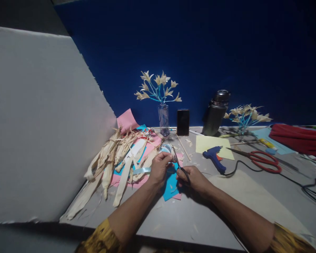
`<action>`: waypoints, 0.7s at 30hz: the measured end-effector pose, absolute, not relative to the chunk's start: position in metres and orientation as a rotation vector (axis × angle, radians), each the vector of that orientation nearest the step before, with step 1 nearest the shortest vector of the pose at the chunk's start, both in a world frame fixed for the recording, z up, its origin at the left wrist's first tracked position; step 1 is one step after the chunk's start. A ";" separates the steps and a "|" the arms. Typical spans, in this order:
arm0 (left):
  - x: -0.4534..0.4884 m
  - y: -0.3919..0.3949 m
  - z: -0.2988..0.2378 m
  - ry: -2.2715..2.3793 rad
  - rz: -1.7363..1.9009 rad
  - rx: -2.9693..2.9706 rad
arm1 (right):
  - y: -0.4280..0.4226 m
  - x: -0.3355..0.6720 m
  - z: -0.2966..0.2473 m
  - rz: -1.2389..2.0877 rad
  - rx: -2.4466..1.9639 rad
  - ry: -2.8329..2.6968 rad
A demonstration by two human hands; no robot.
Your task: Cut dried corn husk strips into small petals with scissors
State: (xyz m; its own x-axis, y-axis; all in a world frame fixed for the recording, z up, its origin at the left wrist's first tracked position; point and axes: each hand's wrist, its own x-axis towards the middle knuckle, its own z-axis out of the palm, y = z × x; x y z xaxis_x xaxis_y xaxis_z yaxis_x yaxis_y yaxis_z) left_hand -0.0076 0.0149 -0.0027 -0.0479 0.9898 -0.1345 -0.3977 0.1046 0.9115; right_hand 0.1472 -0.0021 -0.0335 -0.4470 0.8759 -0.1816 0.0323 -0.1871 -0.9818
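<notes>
My right hand point(191, 178) is closed round the handles of small dark scissors point(178, 162), whose blades point up and away. Close beside them, my left hand point(161, 167) pinches a pale blue ribbon point(142, 170). One end of the ribbon trails left over the husks. Under both hands lie blue paper point(171, 186) and pink paper. Just beyond my left fingers sits a pale blue ribbon roll point(166, 148), partly hidden. Dried corn husks point(109, 168) are heaped to the left.
Husk flowers point(159, 84) stand in a glass vase point(163, 119) near a phone point(183, 122) and a flask point(216, 112). On the right lie a blue glue gun point(214, 158), large red-handled scissors point(264, 161), a cord and a red cloth point(298, 138). A wall rises at left.
</notes>
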 end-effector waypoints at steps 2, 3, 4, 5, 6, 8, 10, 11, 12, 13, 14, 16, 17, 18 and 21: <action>-0.008 0.015 -0.002 1.013 1.335 0.782 | -0.003 0.147 -0.034 1.718 -1.086 -1.419; -0.008 0.015 -0.001 1.019 1.333 0.780 | -0.003 0.147 -0.034 1.721 -1.081 -1.413; -0.008 0.015 -0.001 1.026 1.330 0.778 | -0.004 0.147 -0.033 1.726 -1.075 -1.411; -0.008 0.015 0.000 1.031 1.326 0.776 | -0.004 0.147 -0.032 1.735 -1.068 -1.405; -0.008 0.015 0.001 1.034 1.321 0.773 | -0.004 0.147 -0.032 1.746 -1.063 -1.398; -0.009 0.015 0.002 1.036 1.314 0.770 | -0.005 0.148 -0.030 1.761 -1.063 -1.396; -0.009 0.015 0.003 1.035 1.313 0.766 | -0.006 0.148 -0.028 1.758 -1.075 -1.414; -0.009 0.015 0.003 1.035 1.314 0.765 | -0.006 0.148 -0.027 1.755 -1.076 -1.419; -0.009 0.015 0.003 1.032 1.314 0.767 | -0.006 0.148 -0.027 1.754 -1.073 -1.420; -0.009 0.014 0.003 1.029 1.313 0.770 | -0.006 0.148 -0.027 1.755 -1.066 -1.416; -0.009 0.014 0.003 1.027 1.311 0.775 | -0.006 0.148 -0.028 1.755 -1.059 -1.409; -0.009 0.014 0.003 1.024 1.308 0.782 | -0.005 0.148 -0.029 1.758 -1.053 -1.398; -0.009 0.014 0.004 1.024 1.308 0.783 | -0.005 0.148 -0.029 1.758 -1.060 -1.398; -0.009 0.014 0.004 1.023 1.308 0.781 | -0.005 0.148 -0.030 1.755 -1.070 -1.401; -0.009 0.014 0.006 1.016 1.304 0.779 | -0.003 0.149 -0.032 1.720 -1.106 -1.421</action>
State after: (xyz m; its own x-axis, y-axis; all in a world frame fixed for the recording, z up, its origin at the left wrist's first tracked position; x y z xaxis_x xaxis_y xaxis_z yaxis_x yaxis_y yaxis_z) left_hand -0.0092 0.0138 0.0057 -0.0260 0.9875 -0.1556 -0.3931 0.1330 0.9098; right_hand 0.1492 -0.0034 -0.0319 -0.4406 0.8740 -0.2048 0.0362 -0.2107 -0.9769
